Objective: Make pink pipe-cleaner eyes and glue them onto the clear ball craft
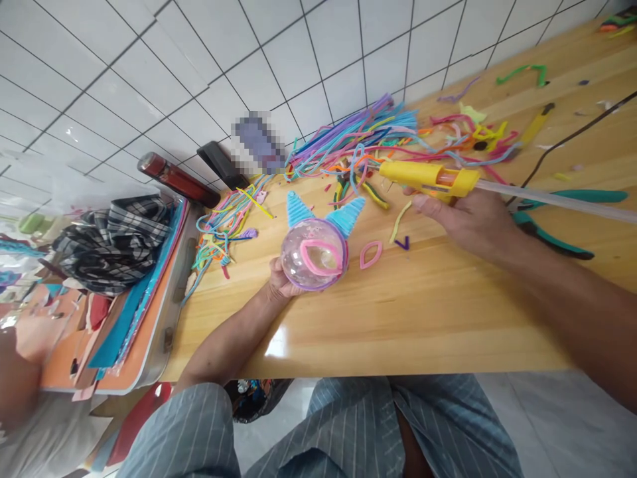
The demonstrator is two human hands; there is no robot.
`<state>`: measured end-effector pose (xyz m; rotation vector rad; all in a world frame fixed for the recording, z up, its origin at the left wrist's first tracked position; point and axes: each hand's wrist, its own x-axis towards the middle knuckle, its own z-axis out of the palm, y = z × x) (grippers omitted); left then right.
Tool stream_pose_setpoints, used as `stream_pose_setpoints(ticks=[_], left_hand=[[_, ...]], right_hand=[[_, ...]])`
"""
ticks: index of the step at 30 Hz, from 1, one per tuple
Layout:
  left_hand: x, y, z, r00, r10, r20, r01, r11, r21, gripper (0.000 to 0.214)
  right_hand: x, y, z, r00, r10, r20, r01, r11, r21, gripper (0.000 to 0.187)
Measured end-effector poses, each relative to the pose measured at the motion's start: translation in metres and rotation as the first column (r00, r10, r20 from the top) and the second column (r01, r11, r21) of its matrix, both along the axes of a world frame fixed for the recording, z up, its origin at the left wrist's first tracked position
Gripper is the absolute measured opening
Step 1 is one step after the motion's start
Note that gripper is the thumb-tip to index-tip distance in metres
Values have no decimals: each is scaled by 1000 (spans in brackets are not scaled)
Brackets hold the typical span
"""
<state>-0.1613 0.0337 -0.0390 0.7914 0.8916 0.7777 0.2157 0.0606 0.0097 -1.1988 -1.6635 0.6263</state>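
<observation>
My left hand (279,282) is closed around a clear ball (313,254) with two blue pipe-cleaner cones on top and a pink loop on its front, held just above the wooden table (398,312). My right hand (465,216) grips a yellow glue gun (428,178) with a clear glue stick trailing to the right; its nozzle points left toward the pile of pipe cleaners. A second pink loop (371,254) lies on the table right of the ball, with a small purple piece (403,243) beside it.
A heap of coloured pipe cleaners (368,143) spreads along the wall. Teal-handled pliers (557,222) lie behind my right hand. A red cylinder (174,178), a black stapler (221,164), checked cloth (112,242) and felt sheets (134,312) sit left.
</observation>
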Motion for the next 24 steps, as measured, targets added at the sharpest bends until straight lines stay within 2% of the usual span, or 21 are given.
stream_pose_setpoints(ticks=[5, 11, 17, 20, 24], left_hand=[[4, -3, 4, 999, 26, 31, -26, 1000, 0, 117], [4, 2, 4, 997, 14, 81, -11, 999, -33, 126], [9, 5, 9, 996, 19, 90, -15, 999, -43, 112], [21, 6, 15, 996, 39, 77, -40, 999, 5, 112], [38, 9, 21, 988, 137, 64, -145, 979, 144, 98]], right_hand=[[0, 0, -1, 1000, -12, -14, 11, 999, -30, 35], [1, -1, -3, 1000, -18, 6, 19, 999, -36, 36], [0, 0, -2, 1000, -27, 15, 27, 1000, -1, 32], [0, -2, 1, 1000, -10, -3, 10, 1000, 20, 28], [2, -5, 2, 1000, 7, 8, -7, 999, 35, 26]])
